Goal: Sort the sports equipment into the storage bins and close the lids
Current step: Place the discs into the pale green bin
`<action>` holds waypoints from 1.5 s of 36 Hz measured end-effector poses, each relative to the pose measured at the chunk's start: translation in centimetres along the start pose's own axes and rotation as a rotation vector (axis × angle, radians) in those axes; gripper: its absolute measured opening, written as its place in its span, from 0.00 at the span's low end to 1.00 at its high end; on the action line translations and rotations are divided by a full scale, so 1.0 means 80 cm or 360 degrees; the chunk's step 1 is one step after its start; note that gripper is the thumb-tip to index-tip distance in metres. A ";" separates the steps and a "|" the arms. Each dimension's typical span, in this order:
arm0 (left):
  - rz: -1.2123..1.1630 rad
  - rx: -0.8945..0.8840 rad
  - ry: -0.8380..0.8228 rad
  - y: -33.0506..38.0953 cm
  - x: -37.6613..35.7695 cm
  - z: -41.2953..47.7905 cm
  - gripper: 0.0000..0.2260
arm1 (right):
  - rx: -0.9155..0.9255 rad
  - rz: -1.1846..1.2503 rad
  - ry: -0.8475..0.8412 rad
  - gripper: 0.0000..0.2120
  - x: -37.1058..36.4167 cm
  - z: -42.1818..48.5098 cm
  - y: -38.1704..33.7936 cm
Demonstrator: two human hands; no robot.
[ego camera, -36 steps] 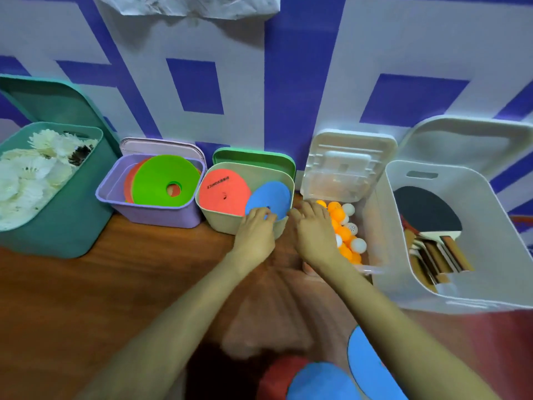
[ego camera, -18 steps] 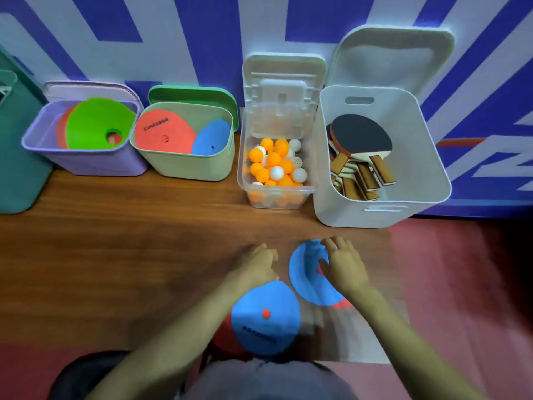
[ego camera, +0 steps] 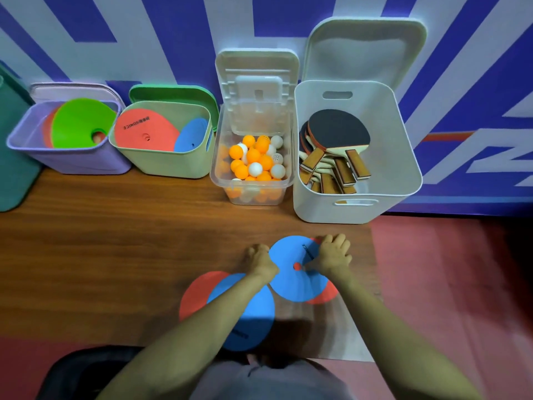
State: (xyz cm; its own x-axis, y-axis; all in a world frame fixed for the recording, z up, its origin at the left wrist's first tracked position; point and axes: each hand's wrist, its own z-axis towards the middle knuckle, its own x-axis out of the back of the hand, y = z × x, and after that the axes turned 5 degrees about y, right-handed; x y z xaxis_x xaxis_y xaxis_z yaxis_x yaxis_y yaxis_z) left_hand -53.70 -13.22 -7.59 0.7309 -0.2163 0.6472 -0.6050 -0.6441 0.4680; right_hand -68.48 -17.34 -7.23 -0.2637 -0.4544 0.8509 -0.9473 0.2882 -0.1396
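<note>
- left hand (ego camera: 259,261): fingers curled tight against the left rim of the blue flat round plastic disc (ego camera: 291,280); can't tell if it actually pinches the rim.
- right hand (ego camera: 334,254): grips the same disc at its far right edge, thumb on top pointing toward the centre hole, fingers curled over the rim.
- That disc lies on the brown wooden table (ego camera: 115,241), toward the near side and well apart from the bins. It covers an orange-red flat disc (ego camera: 324,295) that peeks out at the right.
- second blue disc (ego camera: 248,316): nearer the person, partly under the left forearm, overlapping a second orange-red disc (ego camera: 196,293).
- Back row along the wall, left to right:
  - teal bin (ego camera: 14,174), cut off by the frame
  - lilac plastic bin (ego camera: 66,164) holding a green cone marker (ego camera: 80,122)
  - pale green bin (ego camera: 167,167) with a stored orange-red disc (ego camera: 141,131) and a stored blue disc (ego camera: 191,137) leaning inside
  - clear plastic box (ego camera: 248,196) of orange and white ping-pong balls (ego camera: 253,160)
  - white plastic bin (ego camera: 346,210) of table-tennis paddles (ego camera: 337,134)
- Lids on the last four bins all stand open behind them.
</note>
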 end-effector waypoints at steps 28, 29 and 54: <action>-0.0272 -0.0030 -0.0175 0.038 -0.012 0.017 0.17 | 0.0074 0.0270 -0.0060 0.24 -0.002 0.014 0.025; -0.0298 -0.0014 -0.0177 0.037 -0.012 0.019 0.16 | 0.0069 0.0294 -0.0062 0.24 -0.001 0.013 0.026; -0.1270 -0.0294 -0.0039 -0.122 0.225 0.036 0.08 | 0.1173 0.0964 0.0302 0.08 0.003 -0.065 -0.199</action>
State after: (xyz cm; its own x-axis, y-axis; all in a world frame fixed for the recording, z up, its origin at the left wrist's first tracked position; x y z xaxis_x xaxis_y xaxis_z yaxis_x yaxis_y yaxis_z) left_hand -33.69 -12.95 -2.23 0.9689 0.2388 0.0653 0.0595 -0.4804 0.8750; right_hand -52.48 -17.64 -2.16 -0.7716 -0.2405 0.5888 -0.5539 -0.2009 -0.8079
